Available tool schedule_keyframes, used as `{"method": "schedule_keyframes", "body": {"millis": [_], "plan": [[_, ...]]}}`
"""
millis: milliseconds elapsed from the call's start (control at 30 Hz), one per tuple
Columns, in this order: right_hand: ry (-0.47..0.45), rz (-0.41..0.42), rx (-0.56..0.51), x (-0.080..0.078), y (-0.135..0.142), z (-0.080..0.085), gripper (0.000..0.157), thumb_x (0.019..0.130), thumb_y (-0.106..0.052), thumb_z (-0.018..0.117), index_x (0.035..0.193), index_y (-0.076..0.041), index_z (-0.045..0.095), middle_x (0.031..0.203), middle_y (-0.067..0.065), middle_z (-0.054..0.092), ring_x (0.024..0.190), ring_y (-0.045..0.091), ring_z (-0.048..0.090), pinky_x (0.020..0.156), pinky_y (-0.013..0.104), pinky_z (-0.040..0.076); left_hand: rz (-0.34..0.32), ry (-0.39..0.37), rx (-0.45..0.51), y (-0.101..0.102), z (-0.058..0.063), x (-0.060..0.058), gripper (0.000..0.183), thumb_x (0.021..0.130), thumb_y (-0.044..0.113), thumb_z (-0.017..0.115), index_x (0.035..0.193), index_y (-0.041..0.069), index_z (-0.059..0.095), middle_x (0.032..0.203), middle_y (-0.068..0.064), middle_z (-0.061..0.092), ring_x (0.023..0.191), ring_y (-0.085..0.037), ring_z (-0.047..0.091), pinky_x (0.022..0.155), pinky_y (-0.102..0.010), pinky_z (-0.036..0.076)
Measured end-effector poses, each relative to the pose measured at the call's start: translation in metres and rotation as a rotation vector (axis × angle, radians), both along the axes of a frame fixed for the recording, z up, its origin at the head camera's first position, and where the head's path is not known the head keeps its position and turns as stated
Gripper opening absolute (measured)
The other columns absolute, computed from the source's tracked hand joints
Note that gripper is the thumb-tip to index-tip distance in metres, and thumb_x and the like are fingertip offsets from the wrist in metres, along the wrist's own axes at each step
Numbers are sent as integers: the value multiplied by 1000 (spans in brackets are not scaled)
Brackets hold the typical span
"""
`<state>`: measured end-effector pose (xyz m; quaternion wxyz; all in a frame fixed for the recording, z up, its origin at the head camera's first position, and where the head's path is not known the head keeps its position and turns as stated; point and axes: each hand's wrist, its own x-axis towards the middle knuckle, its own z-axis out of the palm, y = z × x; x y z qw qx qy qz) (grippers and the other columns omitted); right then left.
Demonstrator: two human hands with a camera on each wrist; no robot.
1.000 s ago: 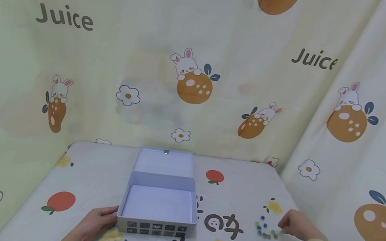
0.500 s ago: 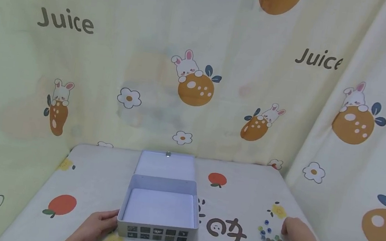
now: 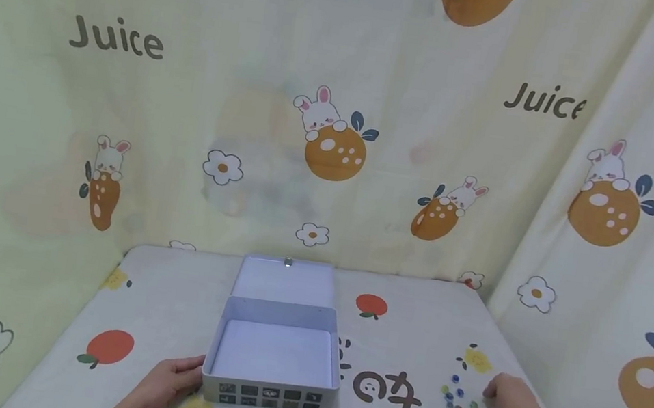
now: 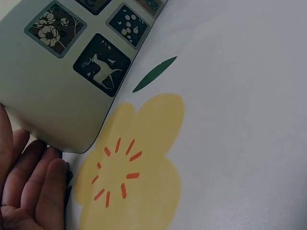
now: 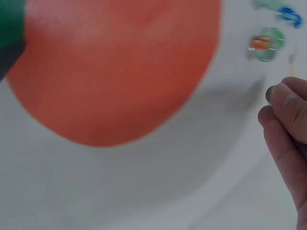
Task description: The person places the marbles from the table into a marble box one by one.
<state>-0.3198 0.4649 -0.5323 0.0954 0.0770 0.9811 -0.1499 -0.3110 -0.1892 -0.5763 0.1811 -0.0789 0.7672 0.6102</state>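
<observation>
A pale tin box [image 3: 268, 389] stands with its hinged lid [image 3: 286, 281] folded back, and its white inside holds nothing. Small dark pictures cover its front, one showing a white deer. My left hand [image 3: 169, 383] rests against the box's left side; in the left wrist view its relaxed fingers [image 4: 33, 187] lie at the corner. On the right, my right hand [image 3: 514, 402] is just beside a group of small glass marbles [image 3: 460, 394]. The right wrist view has a dark marble [image 5: 269, 95] pinched between thumb and fingertips, with a green-and-orange marble [image 5: 266, 45] on the cloth nearby.
A white printed cloth [image 3: 178, 295] with fruit, flowers and lettering covers the table. Behind it and at the sides hang cream curtains [image 3: 268, 86] with rabbit and fruit prints. The marbles lie to the right of the box, near the table's right side.
The head view has shifted slightly. My right hand has moved a little to the right, staying beside the marbles. The left hand and the tin box keep their places.
</observation>
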Motion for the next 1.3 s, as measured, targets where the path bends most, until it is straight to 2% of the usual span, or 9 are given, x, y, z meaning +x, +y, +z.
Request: {"method": "schedule_keyframes", "body": {"millis": [167,300,367,567,767,900,1133,1300], "plan": [[34,-16,-237,-1,-4,18,17,87,-3,76,102,4,76,94,13,75,85,24,71,75,41,63,16,13,-21,-5,2,-1,57,97,25,70,145,-1,53,149,-23,54,140,-42,51,109,-55,51],[46,-14,-435,-1,-9,27,28,88,-11,78,111,6,75,106,16,77,96,30,75,81,40,65,24,14,-45,-7,4,-2,56,98,25,69,146,0,53,148,-23,55,140,-42,51,108,-55,51],[42,10,-517,-3,-13,29,34,90,-16,78,115,6,73,111,17,77,102,32,75,84,39,65,29,16,-51,-8,4,-2,56,99,26,68,146,0,53,149,-23,54,140,-42,50,108,-54,52],[32,169,-713,-8,-45,38,43,95,-20,74,124,11,67,120,23,74,108,30,74,91,39,63,24,41,-35,-7,4,0,56,98,26,70,145,0,54,150,-23,53,141,-43,48,108,-53,53],[51,218,-799,-30,-107,38,43,95,-22,74,125,8,68,120,20,74,112,34,72,91,35,64,6,52,-47,-8,3,-1,58,97,29,71,144,1,55,150,-23,53,142,-43,48,108,-52,53],[67,280,-850,-46,-160,40,40,94,-22,75,123,6,70,118,17,76,108,27,74,91,34,63,14,59,-26,-7,2,0,57,96,28,71,144,0,55,149,-23,54,141,-43,49,108,-53,52],[97,399,-815,-61,-235,49,24,92,-13,76,113,-1,78,110,13,78,98,26,76,88,37,65,-11,72,17,-2,-1,2,58,97,27,71,144,-1,54,150,-24,52,141,-43,48,107,-50,54],[93,390,-773,-65,-267,55,22,91,-15,78,111,-6,80,107,8,79,93,20,75,85,34,65,-19,76,9,-3,-5,0,58,96,27,71,144,-1,54,150,-24,52,141,-43,50,106,-49,55]]}}
